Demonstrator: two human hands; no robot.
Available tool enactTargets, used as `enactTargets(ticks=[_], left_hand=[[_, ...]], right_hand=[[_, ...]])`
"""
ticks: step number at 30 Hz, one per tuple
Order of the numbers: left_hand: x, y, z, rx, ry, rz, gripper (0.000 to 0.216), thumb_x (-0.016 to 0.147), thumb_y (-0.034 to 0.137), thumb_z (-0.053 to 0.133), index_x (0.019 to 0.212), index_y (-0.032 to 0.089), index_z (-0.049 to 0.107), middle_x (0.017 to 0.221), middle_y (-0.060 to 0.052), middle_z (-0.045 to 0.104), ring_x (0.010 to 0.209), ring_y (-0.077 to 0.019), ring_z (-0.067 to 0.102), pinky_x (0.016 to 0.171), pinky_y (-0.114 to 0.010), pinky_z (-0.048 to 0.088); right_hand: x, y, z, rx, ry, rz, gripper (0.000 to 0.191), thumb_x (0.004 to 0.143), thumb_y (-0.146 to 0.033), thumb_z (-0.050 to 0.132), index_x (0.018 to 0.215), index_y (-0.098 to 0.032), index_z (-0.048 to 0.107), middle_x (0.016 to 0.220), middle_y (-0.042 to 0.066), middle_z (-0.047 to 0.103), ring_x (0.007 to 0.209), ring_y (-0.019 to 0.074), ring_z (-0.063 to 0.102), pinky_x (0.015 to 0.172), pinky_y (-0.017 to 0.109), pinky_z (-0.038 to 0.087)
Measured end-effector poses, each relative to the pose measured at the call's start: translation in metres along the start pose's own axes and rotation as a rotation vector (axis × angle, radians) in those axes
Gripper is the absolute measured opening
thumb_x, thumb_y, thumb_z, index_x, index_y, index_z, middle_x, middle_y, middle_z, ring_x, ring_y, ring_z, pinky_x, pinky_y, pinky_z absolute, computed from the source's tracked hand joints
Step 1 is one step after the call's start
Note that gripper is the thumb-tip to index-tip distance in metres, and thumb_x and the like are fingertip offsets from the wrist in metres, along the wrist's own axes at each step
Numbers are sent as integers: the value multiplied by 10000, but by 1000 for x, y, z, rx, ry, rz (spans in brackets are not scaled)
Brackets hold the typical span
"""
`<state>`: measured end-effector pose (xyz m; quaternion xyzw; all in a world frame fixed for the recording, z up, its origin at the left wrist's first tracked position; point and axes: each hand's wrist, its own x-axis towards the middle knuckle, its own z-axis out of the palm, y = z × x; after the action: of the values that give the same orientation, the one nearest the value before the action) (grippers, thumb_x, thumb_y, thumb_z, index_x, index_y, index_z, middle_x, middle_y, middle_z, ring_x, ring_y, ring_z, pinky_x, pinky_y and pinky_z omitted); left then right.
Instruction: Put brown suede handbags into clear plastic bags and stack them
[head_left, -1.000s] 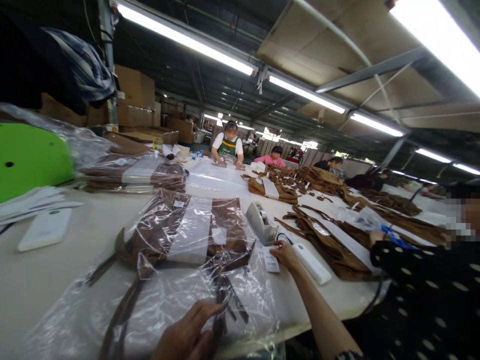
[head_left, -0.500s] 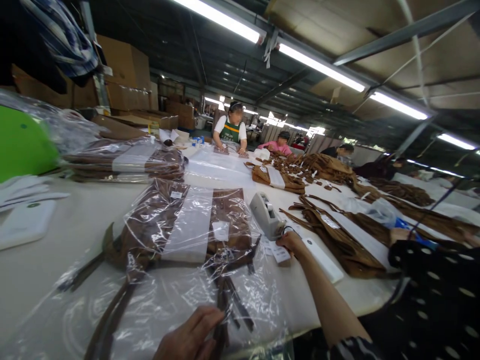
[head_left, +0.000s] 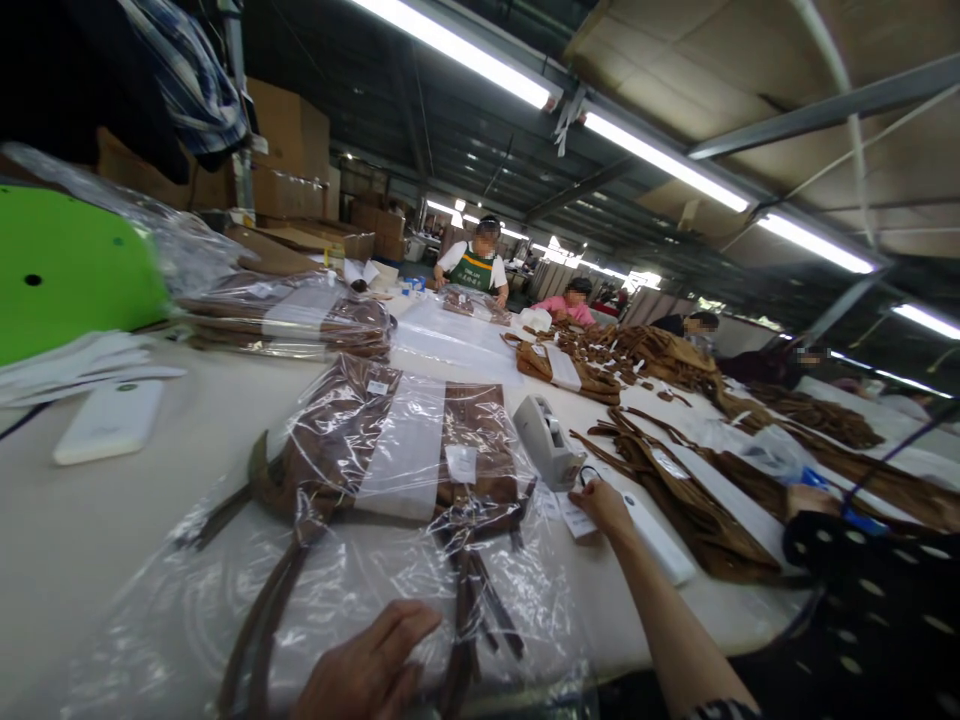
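A brown garment [head_left: 480, 430] with long straps lies folded in a clear plastic bag [head_left: 360, 580], a white paper band [head_left: 401, 450] around its middle. My left hand [head_left: 371, 655] lies over the bag's near part, fingers stretched loosely forward, palm hidden. Right of the bag, my right hand [head_left: 604, 505] has its fingertips pinched at a small stack of white printed labels [head_left: 576, 518]; whether a single label is separated I cannot tell. Just behind that hand stands a grey tape dispenser [head_left: 546, 440]. A white slab-shaped object [head_left: 660, 540] lies beside my right wrist.
More bagged brown garments [head_left: 292, 320] are stacked at the back left, near white gloves [head_left: 82, 360] and a green board [head_left: 67, 270]. Unbagged brown garments [head_left: 690, 490] lie at right. A co-worker's dotted sleeve [head_left: 870, 590] reaches in there; other people work across the table.
The view has turned slightly left, so the scene sits further right. My hands have barely moved relative to the bag and labels. The co-worker opposite now has a bagged brown item before them.
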<state>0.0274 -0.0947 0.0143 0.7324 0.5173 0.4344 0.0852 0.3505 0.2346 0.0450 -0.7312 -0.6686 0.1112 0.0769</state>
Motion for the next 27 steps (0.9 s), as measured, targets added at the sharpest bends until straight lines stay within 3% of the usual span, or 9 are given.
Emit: enactTargets(ticks=[5,8,11,15,19,23,27], left_hand=[[14,-5,-34,193,126,-58,314,947,232,500,1230,297,620,1199,-32,699,1054,-155,696,924,-218,554],[37,-18,-56,332,197,-104,333,959,237,476,1262,233,615,1294,-87,651,1185,-215,627,1028,-371,519],[75,-35,-69,479,228,-151,408,962,282,503,1342,146,563,1439,-152,539,1363,-294,469,1103,-493,435],[128,-59,-77,647,174,-206,466,970,314,511,1394,121,521,1534,-166,424,1460,-325,317,1168,-552,309],[139,-102,-91,799,110,-250,483,977,372,484,1397,136,525,1555,-163,389,1483,-333,261,1198,-579,188],[109,-161,-108,852,-1,-456,538,988,454,409,1425,155,503,1553,-161,394,1470,-337,291,1177,-599,191],[84,-189,-110,761,-90,-543,556,1001,486,323,1465,206,449,1578,-131,363,1463,-307,314,1145,-593,251]], right_hand=[[-23,-11,-17,-113,44,-70,266,906,-304,551,746,-183,727,859,153,732,864,278,702,715,340,458],[-38,-31,-28,-156,133,-146,367,978,-282,388,977,-168,737,1082,190,705,1030,280,672,852,360,465],[-56,-71,-30,-143,194,-313,448,1021,-320,283,1232,-168,647,1297,163,632,1198,256,595,993,352,424],[-89,-148,-10,-101,227,-618,459,1020,-307,299,1376,-158,548,1432,136,553,1353,233,476,1126,359,333],[-106,-197,21,-92,225,-820,556,1023,-397,310,1492,-113,403,1585,133,347,1502,248,226,1223,469,155],[-89,-183,51,-122,106,-784,621,1017,-454,280,1509,-85,371,1605,129,294,1517,252,170,1235,497,67],[-61,-149,74,8,-12,-672,671,1009,-445,165,1529,-48,313,1626,130,232,1522,235,147,1237,454,137]])
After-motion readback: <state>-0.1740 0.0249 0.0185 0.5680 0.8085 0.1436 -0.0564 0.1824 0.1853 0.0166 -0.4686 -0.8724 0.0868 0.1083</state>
